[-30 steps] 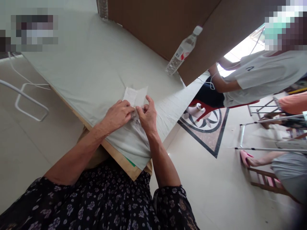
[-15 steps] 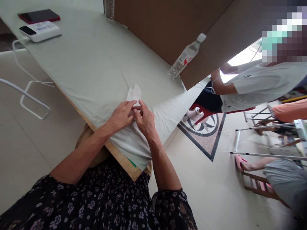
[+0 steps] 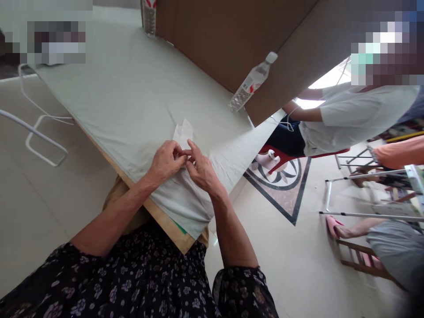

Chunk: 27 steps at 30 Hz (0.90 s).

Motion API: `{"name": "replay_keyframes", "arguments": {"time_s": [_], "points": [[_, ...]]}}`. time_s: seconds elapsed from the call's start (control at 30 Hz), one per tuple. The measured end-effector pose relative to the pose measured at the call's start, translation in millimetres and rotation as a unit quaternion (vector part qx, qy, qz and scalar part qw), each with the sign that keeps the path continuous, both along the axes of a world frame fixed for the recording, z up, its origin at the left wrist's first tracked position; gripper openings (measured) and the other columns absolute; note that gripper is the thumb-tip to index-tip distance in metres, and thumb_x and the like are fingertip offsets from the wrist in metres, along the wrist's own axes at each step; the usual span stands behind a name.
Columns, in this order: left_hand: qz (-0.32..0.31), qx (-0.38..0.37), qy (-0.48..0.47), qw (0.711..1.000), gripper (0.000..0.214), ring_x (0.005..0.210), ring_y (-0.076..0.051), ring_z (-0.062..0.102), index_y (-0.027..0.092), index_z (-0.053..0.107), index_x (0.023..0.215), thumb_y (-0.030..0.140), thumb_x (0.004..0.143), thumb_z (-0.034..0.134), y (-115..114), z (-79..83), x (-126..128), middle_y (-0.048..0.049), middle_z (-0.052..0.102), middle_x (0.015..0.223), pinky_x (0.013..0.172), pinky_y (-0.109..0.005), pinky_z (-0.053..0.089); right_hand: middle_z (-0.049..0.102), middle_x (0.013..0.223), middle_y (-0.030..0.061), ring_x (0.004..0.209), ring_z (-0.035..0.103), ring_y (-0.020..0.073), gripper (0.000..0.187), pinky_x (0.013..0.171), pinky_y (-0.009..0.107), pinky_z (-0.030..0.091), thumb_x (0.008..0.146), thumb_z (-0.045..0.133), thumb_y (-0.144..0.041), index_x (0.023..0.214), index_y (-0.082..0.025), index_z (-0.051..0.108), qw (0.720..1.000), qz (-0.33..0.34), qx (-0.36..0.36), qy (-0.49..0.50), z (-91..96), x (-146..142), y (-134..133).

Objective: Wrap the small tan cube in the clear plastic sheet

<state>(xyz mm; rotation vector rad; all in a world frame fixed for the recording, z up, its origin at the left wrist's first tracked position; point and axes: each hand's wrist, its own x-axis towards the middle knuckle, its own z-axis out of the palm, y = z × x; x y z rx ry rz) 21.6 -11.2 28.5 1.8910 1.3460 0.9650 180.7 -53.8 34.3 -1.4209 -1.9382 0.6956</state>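
A thin white piece of paper [image 3: 183,133], tissue-like and creased, lies on the cloth-covered table [image 3: 129,101] near its corner, its far end sticking out beyond my fingers. My left hand [image 3: 166,160] is closed at the paper's near end, thumb and fingertips pinched together. Opposite it, my right hand [image 3: 201,170] bends its fingers in to the same spot, with the index finger raised a little. The fingertips of both hands meet there, and they hide the near part of the paper.
A clear plastic bottle [image 3: 251,84] stands by a brown cardboard panel [image 3: 212,39], with another bottle [image 3: 150,20] at the panel's far end. White cables [image 3: 43,117] hang off the left edge. Beyond the panel sits a person in a white shirt [image 3: 357,115].
My right hand has drawn back slightly and its index finger has lifted and straightened. The left-hand fingers have curled into a tighter pinch. The paper stays nearly in place.
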Motion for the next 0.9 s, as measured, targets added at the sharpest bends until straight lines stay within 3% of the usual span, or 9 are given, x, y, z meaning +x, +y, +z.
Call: {"name": "replay_keyframes", "arguments": {"time_s": [0.1, 0.2, 0.27, 0.33, 0.47, 0.63, 0.77, 0.9], "points": [[-0.008, 0.001, 0.022, 1.0, 0.013, 0.073, -0.015, 0.055, 0.021, 0.056, 0.082, 0.016, 0.077, 0.066, 0.0, -1.6, 0.4, 0.0011, 0.06, 0.084, 0.078, -0.032, 0.051, 0.075, 0.127, 0.0095, 0.083, 0.068, 0.0152, 0.069, 0.082, 0.036, 0.061, 0.088, 0.052, -0.018, 0.157, -0.024, 0.043, 0.993, 0.002, -0.026, 0.117, -7.0, 12.2, 8.9], [-0.013, 0.009, 0.029, 0.999, 0.012, 0.075, -0.015, 0.056, 0.021, 0.056, 0.085, 0.016, 0.079, 0.065, -0.1, -5.0, -1.4, -0.0006, 0.061, 0.089, 0.08, -0.034, 0.053, 0.077, 0.116, 0.0082, 0.074, 0.067, 0.0135, 0.056, 0.069, 0.03, 0.059, 0.087, 0.059, -0.029, 0.143, -0.022, 0.056, 0.97, -0.102, -0.041, 0.215, -14.0, 25.4, 20.2], [-0.016, 0.016, 0.023, 0.999, 0.012, 0.075, -0.015, 0.057, 0.021, 0.057, 0.086, 0.016, 0.079, 0.065, -0.3, -7.6, -2.2, -0.0009, 0.062, 0.091, 0.079, -0.034, 0.053, 0.077, 0.112, 0.0099, 0.069, 0.067, 0.013, 0.054, 0.057, 0.026, 0.054, 0.085, 0.065, -0.035, 0.136, -0.018, 0.06, 0.954, -0.172, -0.084, 0.23, -17.0, 32.0, 29.0], [-0.019, 0.024, 0.014, 0.999, 0.013, 0.075, -0.015, 0.056, 0.022, 0.057, 0.087, 0.016, 0.08, 0.066, -0.7, -10.1, -2.4, -0.0008, 0.062, 0.091, 0.079, -0.033, 0.054, 0.077, 0.112, 0.0124, 0.064, 0.066, 0.0126, 0.06, 0.046, 0.022, 0.046, 0.082, 0.071, -0.039, 0.135, -0.014, 0.06, 0.942, -0.201, -0.145, 0.225, -19.0, 34.8, 39.5], [-0.023, 0.036, 0.009, 0.999, 0.015, 0.076, -0.015, 0.057, 0.021, 0.062, 0.094, 0.016, 0.081, 0.065, -3.1, -12.0, -2.5, -0.0017, 0.063, 0.094, 0.08, -0.033, 0.055, 0.076, 0.094, 0.0079, 0.055, 0.061, 0.0115, 0.066, 0.04, 0.021, 0.036, 0.075, 0.081, -0.044, 0.13, -0.013, 0.062, 0.937, -0.185, -0.19, 0.227, -23.4, 30.5, 67.5], [-0.046, 0.034, 0.065, 0.996, 0.046, 0.081, -0.017, 0.061, 0.022, 0.066, 0.131, 0.018, 0.085, 0.06, -4.8, -5.4, -2.1, -0.0034, 0.061, 0.099, 0.086, -0.035, 0.056, 0.059, 0.062, -0.0055, 0.046, 0.049, 0.01, 0.048, 0.042, 0.023, 0.032, 0.067, 0.087, -0.045, 0.1, -0.017, 0.066, 0.949, -0.153, -0.198, 0.192, -26.5, 22.4, 99.9], [-0.053, 0.012, 0.126, 0.99, 0.03, 0.086, -0.02, 0.063, 0.021, 0.075, 0.113, 0.023, 0.087, 0.061, -2.2, 0.1, -1.4, -0.0061, 0.062, 0.1, 0.088, -0.037, 0.057, 0.051, 0.059, -0.0072, 0.051, 0.043, 0.0086, 0.029, 0.048, 0.024, 0.033, 0.069, 0.08, -0.039, 0.073, -0.021, 0.058, 0.958, -0.11, -0.189, 0.184, -25.9, 20.7, 104.0], [-0.049, 0.008, 0.129, 0.99, 0.024, 0.082, -0.02, 0.063, 0.022, 0.077, 0.105, 0.025, 0.085, 0.063, 0.3, -0.1, -2.7, -0.0055, 0.063, 0.097, 0.085, -0.036, 0.058, 0.044, 0.062, -0.0072, 0.059, 0.038, 0.0097, 0.029, 0.055, 0.025, 0.032, 0.075, 0.071, -0.042, 0.068, -0.023, 0.051, 0.965, -0.1, -0.117, 0.211, -29.0, 17.9, 95.2]]}}
